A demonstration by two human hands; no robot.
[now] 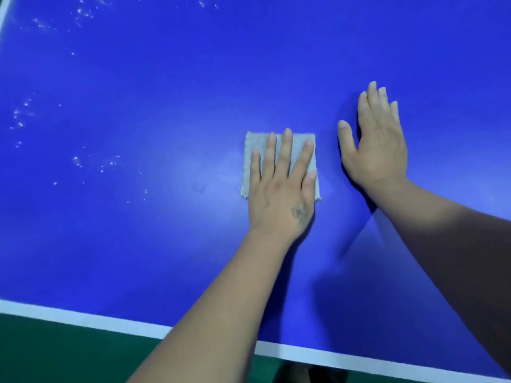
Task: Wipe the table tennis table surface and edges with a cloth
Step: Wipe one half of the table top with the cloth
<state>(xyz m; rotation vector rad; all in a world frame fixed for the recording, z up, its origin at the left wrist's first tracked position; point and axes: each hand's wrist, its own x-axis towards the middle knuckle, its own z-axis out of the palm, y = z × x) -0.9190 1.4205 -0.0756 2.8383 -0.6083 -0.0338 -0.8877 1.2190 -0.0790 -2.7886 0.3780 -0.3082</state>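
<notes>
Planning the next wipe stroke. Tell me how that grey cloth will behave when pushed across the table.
The cloth lies flat and folded square under the left hand, so it is probably soft and floppy. Its fuzzy weave likely drags rather than slips on the smooth blue table. The free edges may bunch.

The cloth (279, 150) is small, gray and folded into a flat square. It lies flat on the blue bench (166, 244), a bit to the 3 o'clock side of the middle, well away from the white edge line (83, 316) at 6 o'clock. Tiny shiny wet drops (83, 161) dot the bench toward 9 and 11 o'clock from the cloth.
</notes>
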